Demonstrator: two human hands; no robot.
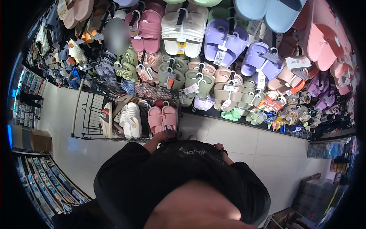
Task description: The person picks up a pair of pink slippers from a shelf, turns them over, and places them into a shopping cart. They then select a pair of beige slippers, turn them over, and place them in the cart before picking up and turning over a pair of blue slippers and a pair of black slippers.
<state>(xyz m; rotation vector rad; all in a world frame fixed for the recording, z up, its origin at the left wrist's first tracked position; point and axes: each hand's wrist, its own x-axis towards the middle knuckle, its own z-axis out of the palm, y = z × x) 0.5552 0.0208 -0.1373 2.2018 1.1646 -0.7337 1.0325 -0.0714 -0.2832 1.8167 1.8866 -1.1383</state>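
My left hand [161, 136] is at the near right corner of a black wire cart [87, 134], right by a pair of pink slide sandals [162, 116]. Its fingers are too small and partly covered to make out, and a small dark shape lies beside them. White slides [131, 121] and beige-and-black slides [106, 120] stand in the cart next to the pink pair. My right hand [219, 147] is in front of my black shirt, its fingers curled. Whatever it may hold is hidden.
A rack of hanging slides in many colours fills the far side, including white [183, 32] and purple [225, 42] pairs. A cardboard box [40, 141] and stocked shelves [49, 183] are at left. Stacked goods [314, 196] stand at right. Tiled floor [236, 137] lies between.
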